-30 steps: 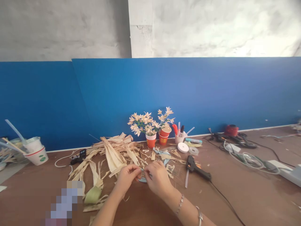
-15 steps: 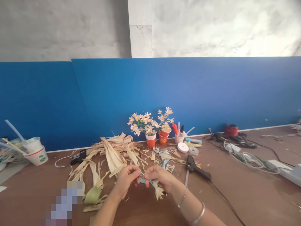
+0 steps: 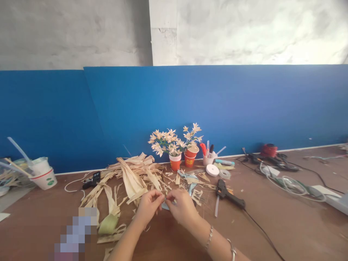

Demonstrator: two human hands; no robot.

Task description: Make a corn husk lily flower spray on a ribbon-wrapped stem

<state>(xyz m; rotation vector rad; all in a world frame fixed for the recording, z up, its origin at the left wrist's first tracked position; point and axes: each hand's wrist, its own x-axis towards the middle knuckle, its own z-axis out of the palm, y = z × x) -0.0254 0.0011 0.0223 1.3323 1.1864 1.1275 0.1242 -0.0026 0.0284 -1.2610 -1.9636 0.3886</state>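
Observation:
My left hand (image 3: 150,207) and my right hand (image 3: 181,207) meet fingertip to fingertip low in the middle of the view. Both are pinched on a thin pale blue strip (image 3: 165,206), part of which shows between them. The flower that was on the stem is hidden now. Just behind my left hand lies a heap of dry husks (image 3: 133,177). Farther back, pale husk flowers (image 3: 170,139) on green stems stand in a red paper cup (image 3: 174,164).
A black glue gun (image 3: 230,194) lies right of my right hand, its cord running forward. Behind it are a white tape roll (image 3: 212,170) and a cup of pens (image 3: 208,159). Cables (image 3: 292,185) lie far right; a white cup (image 3: 45,179) stands far left.
My right hand has turned over the stem, and the flower below it has gone out of sight. My hands stay close together. The view has shifted slightly.

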